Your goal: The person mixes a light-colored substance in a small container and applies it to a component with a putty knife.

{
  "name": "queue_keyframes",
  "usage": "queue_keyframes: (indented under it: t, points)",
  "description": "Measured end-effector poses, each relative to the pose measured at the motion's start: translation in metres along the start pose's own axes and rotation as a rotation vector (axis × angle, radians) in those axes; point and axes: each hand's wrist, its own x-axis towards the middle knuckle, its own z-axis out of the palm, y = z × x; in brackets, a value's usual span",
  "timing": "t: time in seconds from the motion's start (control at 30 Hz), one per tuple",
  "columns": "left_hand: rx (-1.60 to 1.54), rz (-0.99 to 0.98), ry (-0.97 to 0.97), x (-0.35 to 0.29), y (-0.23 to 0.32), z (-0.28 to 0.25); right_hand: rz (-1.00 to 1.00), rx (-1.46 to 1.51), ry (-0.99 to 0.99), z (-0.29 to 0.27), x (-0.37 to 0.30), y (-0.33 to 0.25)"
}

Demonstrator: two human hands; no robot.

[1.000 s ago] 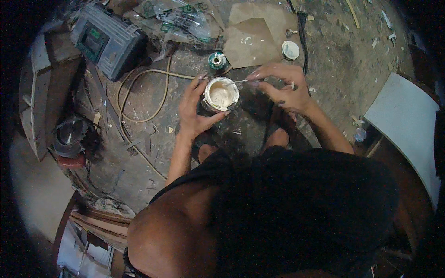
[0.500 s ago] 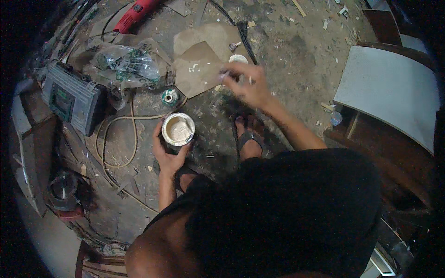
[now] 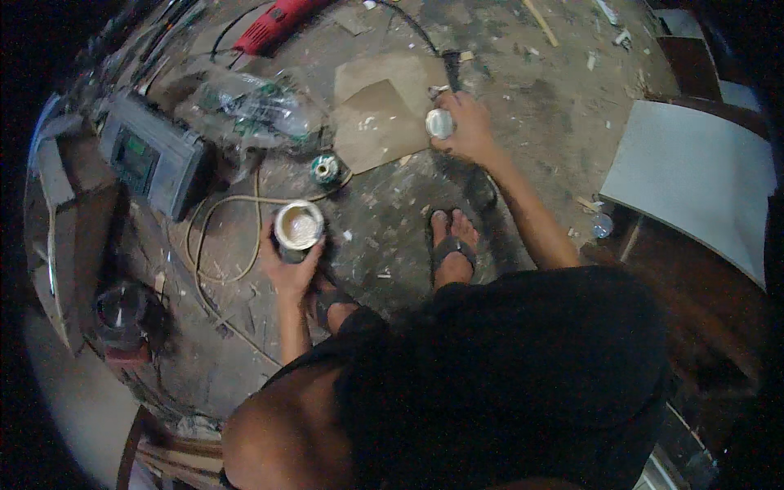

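Note:
My left hand (image 3: pixel 287 273) is wrapped round an open round tub (image 3: pixel 299 226) with pale cream paste inside, held above the floor near my left foot. Ahead and to the right, my right hand (image 3: pixel 467 129) is closed on the edge of a round whitish lid (image 3: pixel 439 123). That lid is by the right edge of some brown paper sheets (image 3: pixel 376 114), which have white crumbs on them. Just beyond the tub stands a small green-and-white container (image 3: pixel 325 169) with a narrow round top.
A grey tool case (image 3: pixel 155 155) and crumpled clear plastic (image 3: pixel 261 106) lie to the left. A tan hose (image 3: pixel 196 237) loops across the floor. A red power tool (image 3: pixel 278 26) lies at the far side. A white panel (image 3: pixel 694 180) is at right.
My right hand has come down on the round lid, which lay on the floor beyond it, and now grips it. My left hand still holds the tub. The whole view has shifted slightly.

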Motion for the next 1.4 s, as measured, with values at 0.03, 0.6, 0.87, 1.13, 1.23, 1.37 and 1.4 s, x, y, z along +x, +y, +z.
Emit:
queue_keyframes:
  t: [0.03, 0.6, 0.87, 1.13, 1.23, 1.37, 1.4]
  points:
    - [-0.028, -0.003, -0.018, 0.001, 0.013, 0.004, -0.002, 0.01, 0.03, 0.002, -0.001, 0.01]
    - [0.114, 0.455, -0.172, -0.004, 0.058, 0.043, 0.239, 1.188, -0.128, -0.008, -0.06, -0.031]
    - [0.196, 0.583, -0.249, 0.01, 0.059, 0.052, 0.169, 1.269, -0.118, -0.011, -0.056, -0.035]
    - [-0.045, 0.382, -0.004, 0.01, 0.072, 0.024, 0.038, 1.264, -0.136, -0.005, -0.065, -0.06]
    - [-0.231, 0.083, 0.219, 0.007, 0.062, 0.015, -0.144, 1.109, -0.138, -0.006, -0.079, -0.081]
    - [-0.367, -0.245, 0.382, -0.002, 0.056, 0.008, -0.328, 1.026, -0.122, 0.013, -0.089, -0.109]
    - [-0.378, -0.264, 0.412, -0.002, 0.054, 0.008, -0.401, 0.922, -0.074, 0.019, -0.09, -0.111]
